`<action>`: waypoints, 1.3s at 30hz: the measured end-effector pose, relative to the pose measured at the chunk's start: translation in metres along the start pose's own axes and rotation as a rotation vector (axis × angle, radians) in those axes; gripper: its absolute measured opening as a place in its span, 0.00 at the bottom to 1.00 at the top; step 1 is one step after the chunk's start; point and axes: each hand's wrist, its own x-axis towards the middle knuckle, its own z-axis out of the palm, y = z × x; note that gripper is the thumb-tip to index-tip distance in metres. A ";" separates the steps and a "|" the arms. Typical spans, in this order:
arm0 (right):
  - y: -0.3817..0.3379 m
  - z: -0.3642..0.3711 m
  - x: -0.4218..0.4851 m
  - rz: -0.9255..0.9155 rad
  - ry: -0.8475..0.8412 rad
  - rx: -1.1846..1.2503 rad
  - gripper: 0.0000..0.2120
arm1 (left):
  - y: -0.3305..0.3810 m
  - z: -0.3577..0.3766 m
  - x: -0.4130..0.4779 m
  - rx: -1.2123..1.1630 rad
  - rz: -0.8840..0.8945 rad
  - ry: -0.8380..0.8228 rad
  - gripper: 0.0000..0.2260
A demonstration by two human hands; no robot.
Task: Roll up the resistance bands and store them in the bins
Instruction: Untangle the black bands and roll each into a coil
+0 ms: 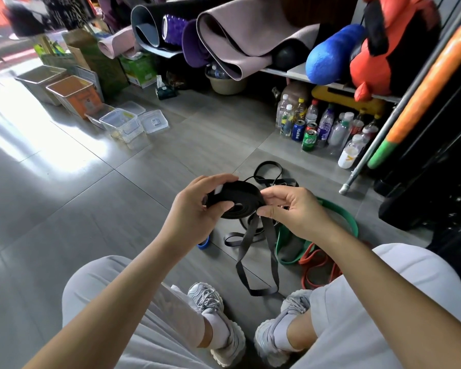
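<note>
Grey tiled floor (64,209), with a bright glare patch at left. A low shelf (298,71) along the far side carries rolled mats (240,35). Bottles and cans (322,129) stand beneath it.

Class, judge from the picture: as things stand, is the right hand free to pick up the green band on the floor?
Probably not yet. The right hand and left hand both grip the half-rolled black band. The green band lies unblocked just beyond it.

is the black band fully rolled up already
No, the black band is only partly coiled between the left hand and right hand, with a long loose tail hanging down toward the floor.
</note>
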 end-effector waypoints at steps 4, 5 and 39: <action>-0.001 -0.005 -0.001 -0.053 0.060 -0.252 0.13 | 0.000 -0.001 -0.002 0.037 -0.018 -0.032 0.18; -0.002 -0.006 -0.001 -0.061 0.074 -0.291 0.13 | 0.000 -0.002 -0.001 0.057 -0.010 -0.045 0.18; 0.008 0.006 -0.003 0.033 -0.030 -0.122 0.14 | 0.010 0.009 0.007 0.612 0.191 -0.380 0.23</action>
